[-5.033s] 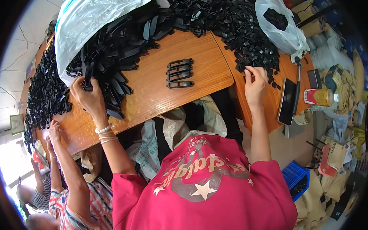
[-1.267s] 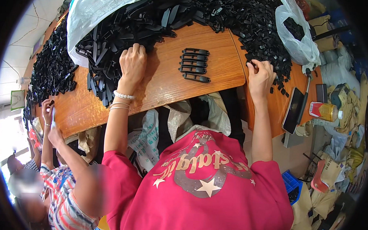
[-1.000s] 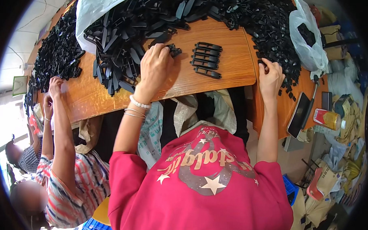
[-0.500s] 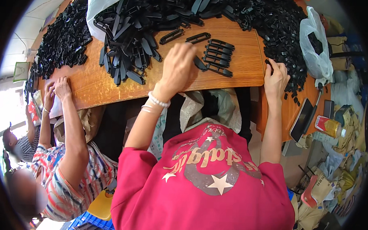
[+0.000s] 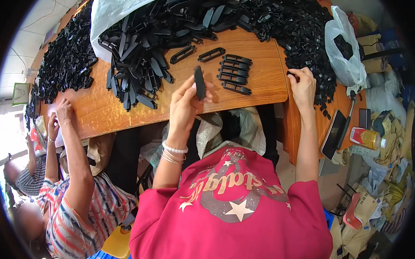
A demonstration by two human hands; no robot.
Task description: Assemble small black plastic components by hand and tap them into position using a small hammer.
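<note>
My left hand (image 5: 184, 105) holds up a long, flat black plastic piece (image 5: 199, 82) with a pointed end, gripped between thumb and fingers above the table's front edge. Just to its right, several black slotted frames (image 5: 234, 69) lie stacked in a row, the nearest one (image 5: 237, 88) a little apart. Two more loose frames (image 5: 211, 54) rest beyond the hand. At the right, the fingertips of my right hand (image 5: 304, 89) are pinched on a small black piece (image 5: 290, 74), beside a heap of small black parts (image 5: 310, 55).
A large heap of long black pieces (image 5: 141, 68) spills from a white plastic bag (image 5: 103, 25) on the wooden table (image 5: 264, 81). Another bag (image 5: 345, 47) hangs at the right, near a phone (image 5: 331, 134) on a holder and a bottle (image 5: 366, 138). A co-worker's hands (image 5: 62, 113) work at the left.
My left hand has drawn back toward me, lifting the flat black piece from beside the nearest frame. My right hand stays by the small parts. The whole view has shifted slightly.
</note>
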